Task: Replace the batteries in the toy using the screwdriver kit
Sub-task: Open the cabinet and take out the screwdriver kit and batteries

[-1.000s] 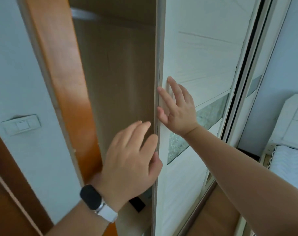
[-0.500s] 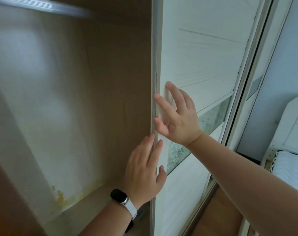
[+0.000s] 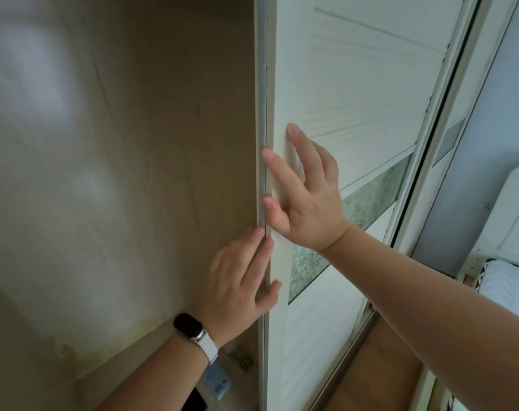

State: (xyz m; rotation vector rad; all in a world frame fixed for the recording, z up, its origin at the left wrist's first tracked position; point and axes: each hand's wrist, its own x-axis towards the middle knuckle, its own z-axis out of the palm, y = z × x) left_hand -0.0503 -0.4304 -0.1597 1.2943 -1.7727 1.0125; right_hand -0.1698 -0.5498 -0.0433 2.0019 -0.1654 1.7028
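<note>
A white sliding closet door point(image 3: 341, 84) stands next to the brown inside of the closet point(image 3: 133, 173). The right hand point(image 3: 308, 200) has straight, spread fingers flat on the door's front, and the left hand point(image 3: 237, 280) lays straight fingers along the door's edge, a black watch point(image 3: 190, 329) on that wrist. On the closet floor lie a small blue box point(image 3: 218, 381) and a green thing point(image 3: 242, 359), too blurry to tell if either is the toy.

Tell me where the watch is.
In the head view, the watch sits low and left of centre on the left wrist, just below the left hand that touches the edge of the white door.
</note>
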